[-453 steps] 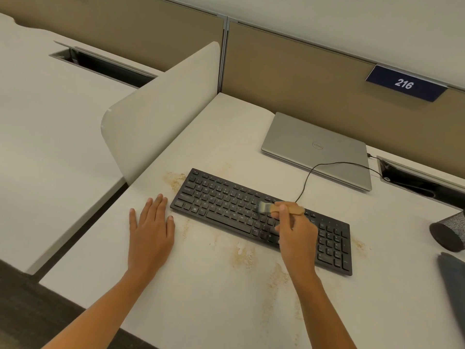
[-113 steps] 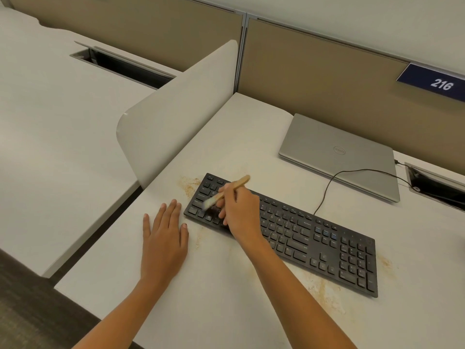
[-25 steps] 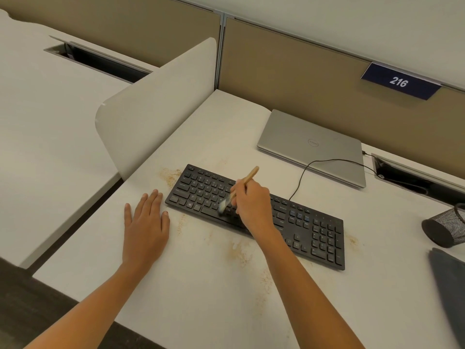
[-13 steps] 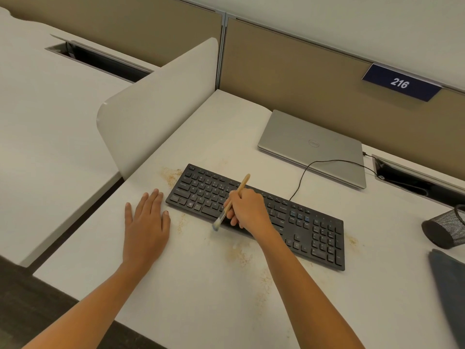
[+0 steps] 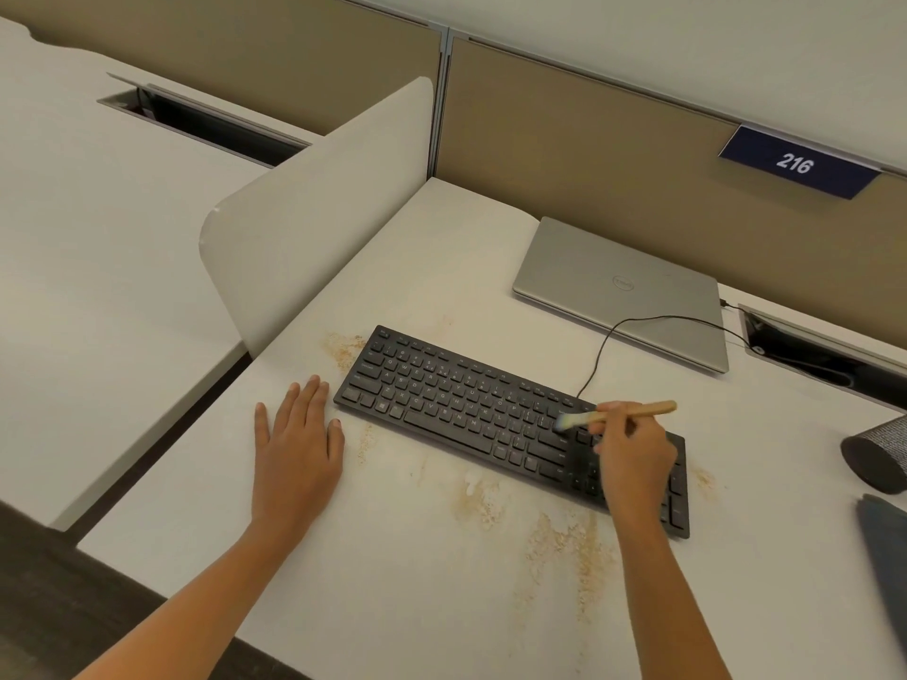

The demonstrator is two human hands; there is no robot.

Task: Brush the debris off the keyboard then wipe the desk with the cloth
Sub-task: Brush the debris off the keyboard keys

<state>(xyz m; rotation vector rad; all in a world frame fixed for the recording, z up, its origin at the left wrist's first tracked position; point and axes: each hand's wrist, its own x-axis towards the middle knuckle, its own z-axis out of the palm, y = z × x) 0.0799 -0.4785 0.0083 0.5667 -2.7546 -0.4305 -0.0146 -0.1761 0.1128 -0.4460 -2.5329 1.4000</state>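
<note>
Head cam: kbd (image 5: 466, 409) sits mid-frame on desk (image 5: 392, 606), slanting down to the right. R hand (image 5: 633, 458) pinches brush (image 5: 650, 410) by its wooden handle, held nearly flat, bristles pointing frame-left onto keys by the numpad end, prob. to flick grit out of the key gaps. L hand (image 5: 294, 449) lies flat, fingers straight, on desk just left of kbd, likely bracing. Tan debris (image 5: 564, 542) is scattered below kbd; grey cloth (image 5: 883, 557) waits at right edge, unheld.

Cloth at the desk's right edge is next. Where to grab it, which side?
Probably best to pinch the cloth from above at its left border, using the right hand once it puts down the brush. It seems to lie flat and runs out of frame, so only that edge shows. The mesh cup crowds its far end.
</note>
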